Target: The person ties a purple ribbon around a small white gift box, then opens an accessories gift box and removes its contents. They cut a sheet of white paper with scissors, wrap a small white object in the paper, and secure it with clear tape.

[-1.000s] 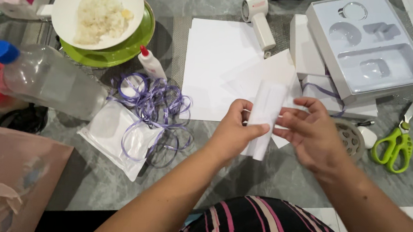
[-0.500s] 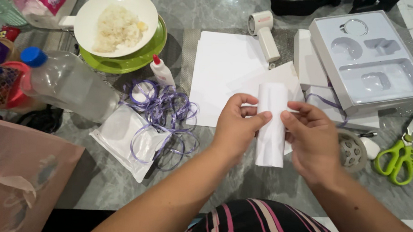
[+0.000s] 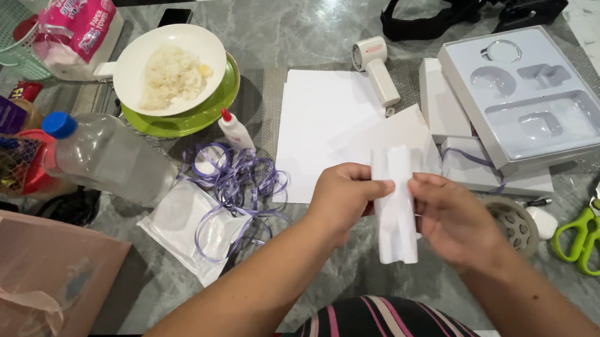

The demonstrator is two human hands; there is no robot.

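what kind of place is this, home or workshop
Most likely a home table used for crafts: a plate of rice sits on the grey marble-look top beside a glue bottle, purple ribbon and green scissors, while both hands roll white paper.

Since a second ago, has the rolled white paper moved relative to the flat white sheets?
Yes. The rolled white paper, pinched by the left hand and right hand, has dropped toward the person; less of it overlaps the flat white sheets.

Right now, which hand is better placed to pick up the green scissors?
Right. The right hand is on the scissors' side; the left hand pinches the rolled white paper further away.
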